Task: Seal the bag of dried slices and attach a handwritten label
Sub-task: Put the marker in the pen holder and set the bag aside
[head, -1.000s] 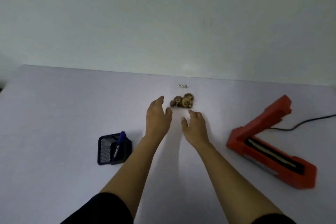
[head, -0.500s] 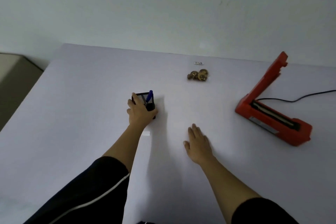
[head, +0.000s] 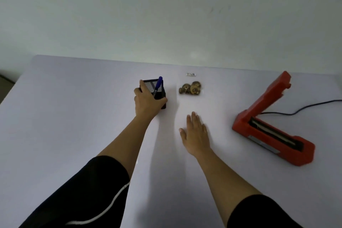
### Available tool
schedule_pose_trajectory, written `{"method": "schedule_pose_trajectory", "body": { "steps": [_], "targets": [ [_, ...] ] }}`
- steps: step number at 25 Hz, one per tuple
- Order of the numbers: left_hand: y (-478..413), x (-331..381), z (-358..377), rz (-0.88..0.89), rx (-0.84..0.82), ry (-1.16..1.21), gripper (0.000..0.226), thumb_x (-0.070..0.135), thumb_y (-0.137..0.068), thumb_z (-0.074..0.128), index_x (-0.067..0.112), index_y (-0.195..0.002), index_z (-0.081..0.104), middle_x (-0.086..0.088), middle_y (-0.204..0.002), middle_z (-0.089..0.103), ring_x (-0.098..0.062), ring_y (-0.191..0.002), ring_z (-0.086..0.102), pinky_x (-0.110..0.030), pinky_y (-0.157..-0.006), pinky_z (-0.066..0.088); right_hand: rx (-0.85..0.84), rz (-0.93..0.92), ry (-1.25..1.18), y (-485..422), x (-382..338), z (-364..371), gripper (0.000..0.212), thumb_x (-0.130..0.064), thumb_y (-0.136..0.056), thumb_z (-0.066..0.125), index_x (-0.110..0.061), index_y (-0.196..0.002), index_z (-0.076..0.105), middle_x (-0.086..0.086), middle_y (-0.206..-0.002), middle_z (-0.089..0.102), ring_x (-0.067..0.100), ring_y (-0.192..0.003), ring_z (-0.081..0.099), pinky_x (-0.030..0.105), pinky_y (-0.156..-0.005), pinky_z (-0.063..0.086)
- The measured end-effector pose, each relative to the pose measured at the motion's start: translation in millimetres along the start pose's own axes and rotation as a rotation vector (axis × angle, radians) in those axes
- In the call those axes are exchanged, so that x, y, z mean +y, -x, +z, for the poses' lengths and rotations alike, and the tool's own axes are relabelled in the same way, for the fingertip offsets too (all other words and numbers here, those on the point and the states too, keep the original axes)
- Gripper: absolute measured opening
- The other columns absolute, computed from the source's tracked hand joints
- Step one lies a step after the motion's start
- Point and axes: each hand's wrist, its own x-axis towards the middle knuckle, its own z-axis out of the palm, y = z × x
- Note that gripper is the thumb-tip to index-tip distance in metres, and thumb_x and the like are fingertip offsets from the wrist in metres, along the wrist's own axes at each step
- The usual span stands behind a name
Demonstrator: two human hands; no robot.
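Compared with half a second ago, the left hand (head: pixel 148 101) and the black mesh pen holder (head: pixel 155 91) it grips sit farther up the bench (head: pixel 74 116), now just beside the bag of dried slices (head: pixel 190 88) rather than well short of it. The left fingers (head: pixel 142 85) are closed around the holder, thumb along its near right edge, the other fingers wrapped over the left rim. A blue pen (head: pixel 158 85) stands tilted inside the holder, its cap at the top.

The right hand (head: pixel 196 133) lies flat on the bench much as before, palm down, fingers straight and slightly spread, holding nothing. It rests at 6 o'clock from the bag, well apart from it.

The bag lies flat near the far edge of the bench, at 3 o'clock from the holder; brown round slices show through clear plastic. Whether its mouth is closed cannot be told. A small white label (head: pixel 191 74) lies just beyond it at 12 o'clock, its marks too small to read.

At 4 o'clock from the bag, well apart, a red heat sealer (head: pixel 272 131) sits with its arm raised; a black cord (head: pixel 305 108) runs from it toward the right edge. Nothing lies between the right hand and the bag. Black sleeves (head: pixel 83 190) cover both upper arms.
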Motion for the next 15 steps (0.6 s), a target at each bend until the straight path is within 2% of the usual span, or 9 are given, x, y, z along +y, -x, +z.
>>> {"method": "schedule_pose_trajectory", "body": {
  "steps": [4,7,10,12,15],
  "targets": [
    [-57.3,37.9,17.0,0.058,-0.005,-0.041,0.103,0.032,-0.072,0.071,0.012,-0.148,0.004,-0.016,-0.139,0.029,-0.037,-0.122,0.040,-0.042,-0.093,0.042,0.014,-0.018,0.012,-41.0,4.2,6.2,0.061,-0.039,-0.099,0.026,-0.010,-0.148,0.002,0.008,-0.158,-0.006,0.022,-0.145,-0.006,0.039,-0.117,0.003],
    [-95.3,59.2,30.6,0.073,-0.020,-0.057,0.103,0.032,-0.072,0.070,0.013,-0.148,0.004,-0.016,-0.139,0.029,-0.036,-0.122,0.041,-0.042,-0.091,0.042,0.011,-0.001,0.016,-54.3,9.6,24.5,0.063,-0.045,-0.098,0.019,-0.011,-0.147,-0.001,0.006,-0.157,-0.008,0.022,-0.144,-0.008,0.040,-0.116,0.002],
    [-124.4,69.9,44.3,0.072,-0.031,-0.088,0.103,0.033,-0.071,0.071,0.014,-0.148,0.004,-0.016,-0.138,0.030,-0.037,-0.121,0.041,-0.043,-0.090,0.043,0.116,0.035,0.062,-53.5,10.6,39.6,0.065,-0.048,-0.094,0.013,-0.008,-0.145,0.018,0.009,-0.155,0.015,0.024,-0.143,0.014,0.044,-0.114,0.017],
    [-139.1,72.9,50.8,0.078,-0.037,-0.104,0.102,0.032,-0.072,0.071,0.014,-0.148,0.005,-0.016,-0.138,0.029,-0.037,-0.122,0.040,-0.041,-0.089,0.042,0.152,0.045,0.065,-53.6,12.8,44.7,0.065,-0.048,-0.094,0.009,-0.009,-0.144,0.025,0.009,-0.152,0.027,0.024,-0.141,0.022,0.041,-0.114,0.014],
    [-151.9,75.4,57.1,0.100,-0.021,-0.096,0.102,0.032,-0.072,0.073,0.013,-0.148,0.007,-0.017,-0.137,0.029,-0.039,-0.121,0.040,-0.042,-0.091,0.042,0.192,0.034,0.066,-53.5,14.7,45.8,0.065,-0.047,-0.094,0.010,-0.009,-0.144,0.025,0.009,-0.152,0.027,0.023,-0.141,0.020,0.039,-0.111,0.010]
  ]
}}
